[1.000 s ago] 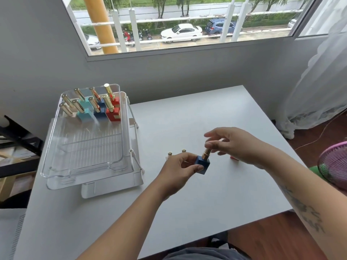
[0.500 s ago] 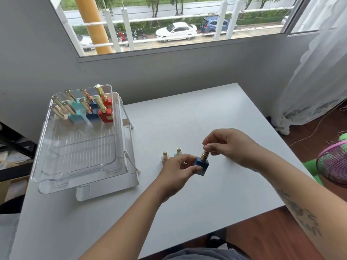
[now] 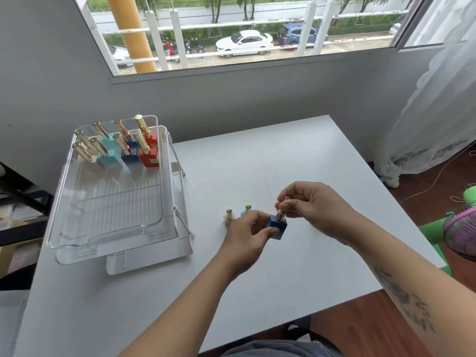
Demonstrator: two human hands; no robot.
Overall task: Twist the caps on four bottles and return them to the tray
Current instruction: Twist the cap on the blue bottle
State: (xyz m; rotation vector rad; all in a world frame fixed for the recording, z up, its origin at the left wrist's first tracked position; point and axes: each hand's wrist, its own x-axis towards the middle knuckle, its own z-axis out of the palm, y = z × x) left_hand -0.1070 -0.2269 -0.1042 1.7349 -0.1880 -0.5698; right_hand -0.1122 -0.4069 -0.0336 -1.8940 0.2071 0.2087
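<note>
A dark blue square bottle (image 3: 278, 227) is held just above the white table, my left hand (image 3: 248, 234) gripping its body. My right hand (image 3: 313, 204) pinches its gold cap (image 3: 282, 211) from above. Behind my left hand two small bottles stand on the table, a cream bottle (image 3: 229, 217) and a teal bottle (image 3: 246, 210), partly hidden by my fingers. The clear plastic tray (image 3: 113, 228) sits at the left on a white rack; several gold-capped bottles (image 3: 123, 148) in cream, teal, blue and red stand in its far end.
The white table (image 3: 283, 274) ends at the right and front edges, with wooden floor beyond. A grey wall and window rise behind it. A curtain hangs at the far right and a pink-and-green fan (image 3: 461, 233) stands by the table's right edge.
My right fingers have shifted around the gold cap and both hands keep the blue bottle in the same spot. The camera view has drifted slightly.
</note>
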